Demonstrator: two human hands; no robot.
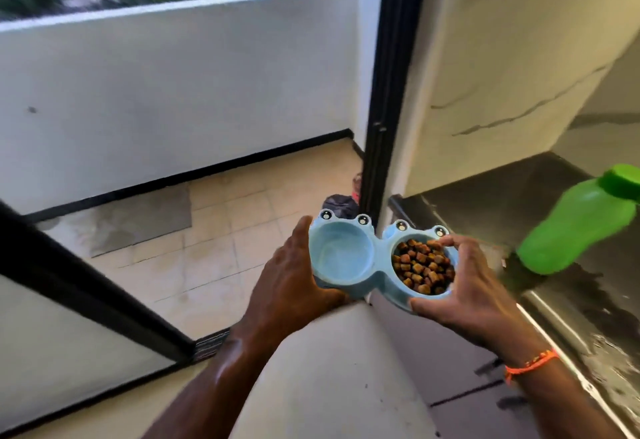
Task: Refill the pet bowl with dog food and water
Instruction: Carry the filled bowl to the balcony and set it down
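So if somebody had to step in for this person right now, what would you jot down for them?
Left hand grips the left end of the blue double pet bowl; right hand grips its right end, carried in the air.
Right compartment is full of dog food. Whether the left compartment holds water I cannot tell.
Green bottle stands capped on the wet counter.
Left: check the water, set the bowl down.

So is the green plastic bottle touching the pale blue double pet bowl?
Apart: the head view shows bare steel counter between the green plastic bottle and the pale blue double pet bowl.
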